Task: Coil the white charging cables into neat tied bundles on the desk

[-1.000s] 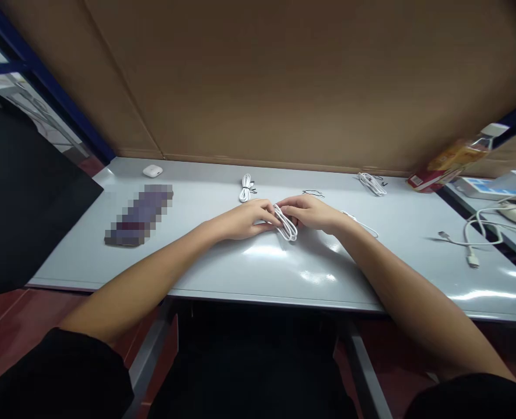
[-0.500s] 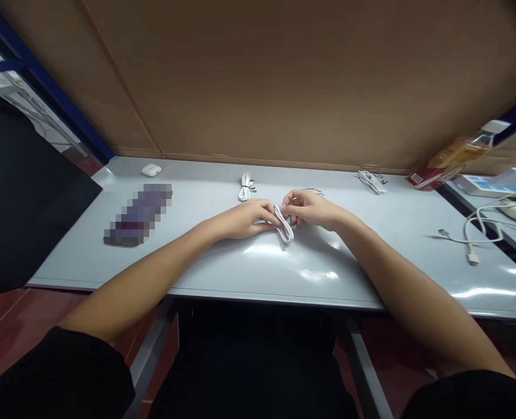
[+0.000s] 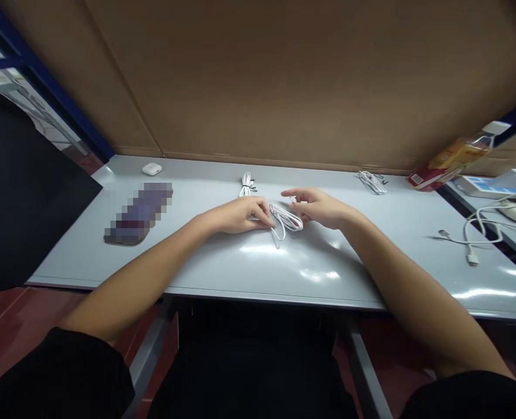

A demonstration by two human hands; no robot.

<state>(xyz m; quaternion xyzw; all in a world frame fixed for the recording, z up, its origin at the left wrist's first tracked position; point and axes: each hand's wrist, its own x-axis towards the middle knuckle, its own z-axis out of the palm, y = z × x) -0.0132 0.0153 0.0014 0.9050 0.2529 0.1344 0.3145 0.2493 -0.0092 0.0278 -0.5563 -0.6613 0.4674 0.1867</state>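
A white cable (image 3: 287, 217) lies loosely coiled on the grey table between my hands. My left hand (image 3: 248, 214) is closed, pinching a strand at the coil's left side, where a small loop hangs toward me. On the coil's right side, my right hand (image 3: 315, 206) grips the cable with thumb and lower fingers while its index finger points out to the left. A small pale end shows between that thumb and index finger. Behind my left hand lies another white cable (image 3: 246, 184), bundled with a dark tie.
A tied white cable (image 3: 372, 181) lies at the back right, near a tilted bottle (image 3: 450, 160) with a red and yellow label. A loose white cable (image 3: 472, 240) trails off the right side. At left are a white earbud case (image 3: 152, 169) and a pixelated flat object (image 3: 138, 214).
The coil between my hands has spread wider and loosened, with a small loop drawn out at the left. My right index finger has straightened. The dark ties behind my right hand no longer show.
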